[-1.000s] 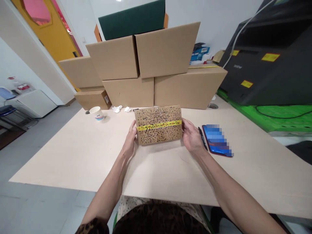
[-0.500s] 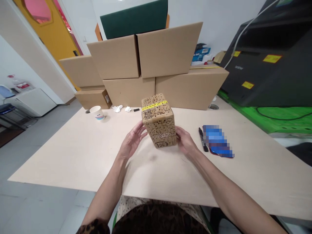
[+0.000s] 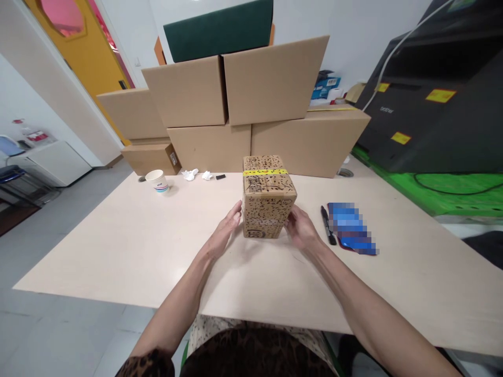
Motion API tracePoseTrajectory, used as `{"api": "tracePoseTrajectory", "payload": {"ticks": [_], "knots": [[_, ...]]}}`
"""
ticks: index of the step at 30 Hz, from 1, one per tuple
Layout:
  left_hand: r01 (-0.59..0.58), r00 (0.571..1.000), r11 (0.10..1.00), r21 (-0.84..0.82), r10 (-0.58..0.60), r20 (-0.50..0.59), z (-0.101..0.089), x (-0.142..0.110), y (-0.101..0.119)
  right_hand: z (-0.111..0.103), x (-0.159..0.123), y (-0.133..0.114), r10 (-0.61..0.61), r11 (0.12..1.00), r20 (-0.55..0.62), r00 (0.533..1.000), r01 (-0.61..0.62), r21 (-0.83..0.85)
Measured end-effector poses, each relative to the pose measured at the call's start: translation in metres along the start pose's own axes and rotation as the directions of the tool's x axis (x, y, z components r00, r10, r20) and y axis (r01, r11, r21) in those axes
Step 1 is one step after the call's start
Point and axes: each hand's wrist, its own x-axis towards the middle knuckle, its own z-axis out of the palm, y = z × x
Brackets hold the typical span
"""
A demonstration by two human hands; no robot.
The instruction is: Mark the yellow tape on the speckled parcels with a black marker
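Between my two hands stands a small cardboard box (image 3: 267,209), covered in black speckles, with a yellow tape band across its top and printed lettering on the front. My left hand (image 3: 226,230) lies along the box's left side, its fingers stretched out against the cardboard. On the other side, my right hand (image 3: 302,228) holds the lower right side, with its fingertips partly hidden behind the box. Whether the box's bottom rests on the table I cannot tell. Just right of my right hand lies a black marker pen (image 3: 328,225), beside a phone-like device (image 3: 351,228) with a blurred blue screen.
Plain cardboard cartons (image 3: 208,149) are stacked along the back of the table (image 3: 118,246), with a dark green box (image 3: 220,31) on top. A paper cup (image 3: 157,181), crumpled tissues (image 3: 190,175) and a small black cap (image 3: 220,177) lie before them. A large black machine (image 3: 428,104) stands at right.
The speckled box has been turned from its wide face to a narrow lettered face, then rotated slightly and shifted right. My left hand has moved right along with it.
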Motion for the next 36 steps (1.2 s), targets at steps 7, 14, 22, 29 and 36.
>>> {"api": "tracePoseTrajectory", "payload": {"ticks": [7, 14, 22, 29, 36], "knots": [[-0.149, 0.988, 0.975, 0.164, 0.14, 0.067, -0.009, -0.001, -0.006, -0.001, 0.001, 0.004, 0.081, 0.984, 0.035, 0.996, -0.085, 0.159], [0.156, 0.948, 0.979, -0.131, -0.185, -0.257, -0.003, 0.006, -0.012, -0.009, 0.007, 0.009, 0.151, 0.971, -0.018, 0.988, -0.145, 0.192], [0.19, 0.97, 0.921, -0.34, -0.23, -0.08, -0.006, 0.005, -0.005, -0.032, 0.016, -0.032, 0.03, 0.977, -0.085, 0.996, -0.012, 0.213], [0.135, 0.98, 0.931, -0.34, -0.177, -0.094, -0.001, 0.0, 0.005, -0.041, 0.026, -0.038, -0.097, 0.995, -0.133, 0.986, 0.099, 0.012], [0.046, 0.953, 0.935, -0.35, -0.146, -0.265, -0.01, 0.006, 0.005, -0.036, 0.03, -0.015, -0.126, 0.99, -0.206, 0.971, 0.111, -0.083]]}}
